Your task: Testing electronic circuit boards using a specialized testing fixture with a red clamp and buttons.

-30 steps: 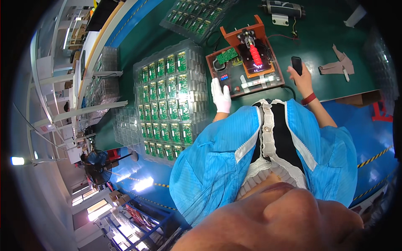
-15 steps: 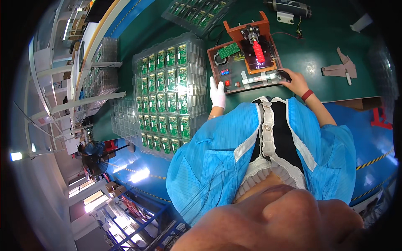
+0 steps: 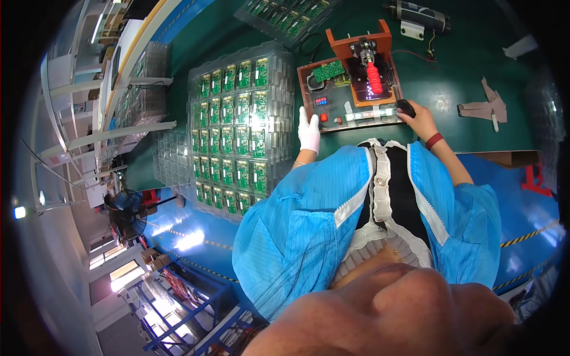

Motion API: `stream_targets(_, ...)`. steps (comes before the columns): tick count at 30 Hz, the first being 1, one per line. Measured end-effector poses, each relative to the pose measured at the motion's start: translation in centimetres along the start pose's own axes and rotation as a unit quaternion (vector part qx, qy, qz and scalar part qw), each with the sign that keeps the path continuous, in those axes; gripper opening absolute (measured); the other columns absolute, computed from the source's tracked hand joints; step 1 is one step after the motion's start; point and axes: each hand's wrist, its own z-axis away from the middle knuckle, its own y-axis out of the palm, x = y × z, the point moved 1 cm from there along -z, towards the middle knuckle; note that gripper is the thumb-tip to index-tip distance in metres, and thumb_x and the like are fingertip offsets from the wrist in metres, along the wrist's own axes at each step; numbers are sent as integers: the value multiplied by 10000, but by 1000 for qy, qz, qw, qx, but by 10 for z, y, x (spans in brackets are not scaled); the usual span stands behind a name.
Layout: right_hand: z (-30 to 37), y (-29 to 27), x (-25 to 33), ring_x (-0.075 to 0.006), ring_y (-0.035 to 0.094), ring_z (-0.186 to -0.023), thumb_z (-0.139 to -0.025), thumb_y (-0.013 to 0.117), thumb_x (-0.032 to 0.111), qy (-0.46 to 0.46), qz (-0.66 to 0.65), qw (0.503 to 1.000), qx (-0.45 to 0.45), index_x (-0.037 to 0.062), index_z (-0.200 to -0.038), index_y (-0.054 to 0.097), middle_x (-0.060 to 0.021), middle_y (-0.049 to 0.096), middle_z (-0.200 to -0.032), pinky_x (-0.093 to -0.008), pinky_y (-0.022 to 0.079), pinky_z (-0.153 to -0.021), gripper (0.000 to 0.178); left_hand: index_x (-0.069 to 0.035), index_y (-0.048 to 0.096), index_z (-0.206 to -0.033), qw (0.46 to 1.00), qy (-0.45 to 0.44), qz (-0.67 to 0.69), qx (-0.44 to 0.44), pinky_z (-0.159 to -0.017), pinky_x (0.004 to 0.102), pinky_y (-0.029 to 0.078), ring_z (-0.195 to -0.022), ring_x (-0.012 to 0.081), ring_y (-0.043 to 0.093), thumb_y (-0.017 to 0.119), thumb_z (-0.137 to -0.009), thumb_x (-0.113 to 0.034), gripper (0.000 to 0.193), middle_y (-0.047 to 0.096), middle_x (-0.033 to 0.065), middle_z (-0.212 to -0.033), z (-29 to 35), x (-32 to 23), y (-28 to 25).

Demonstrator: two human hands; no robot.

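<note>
A test fixture box with an orange-brown frame lies in front of me. A red-handled toggle clamp stands on it, with small lit spots beneath. Set into the panel are a green circuit board, a small lit display and a red button. My left hand, in a white glove, is at the box's near left corner, fingers stretched along its side and thumb apart. My bare right hand, with a red wristband, is closed around a small black object at the near right corner; its kind is unclear.
Stacked clear trays of green circuit boards stand left of the box, with another tray behind. A motor with wires lies at the back right. A greyish-brown cloth lies on the green table to the right.
The view has shifted slightly, so the box and motor appear a little farther right. Both hands keep their places at the box's corners, and the clamp looks the same.
</note>
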Motion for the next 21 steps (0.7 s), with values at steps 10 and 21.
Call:
stream_targets(10, 17, -8, -2, -191, 568, -575, -745, 688, 83, 21, -103, 990, 95, -4, -1069, 615, -105, 684, -845, -286, 478, -586, 343, -23, 254, -1453, 999, -19, -36, 28, -1069, 298, 305, -1322, 269, 384, 520, -896, -158, 632, 341, 148, -1477, 2, -13, -2)
stream_targets(21, -9, -44, 69, -88, 557, -662, -787, 688, 65, 125, -332, 917, -184, 12, -1155, 576, -47, 683, -1053, -205, 485, -610, 388, -7, 213, -1462, 995, 27, -36, 88, -1102, 286, 255, -1374, 239, 301, 542, -887, -130, 674, 254, 147, -1516, -2, -8, -7)
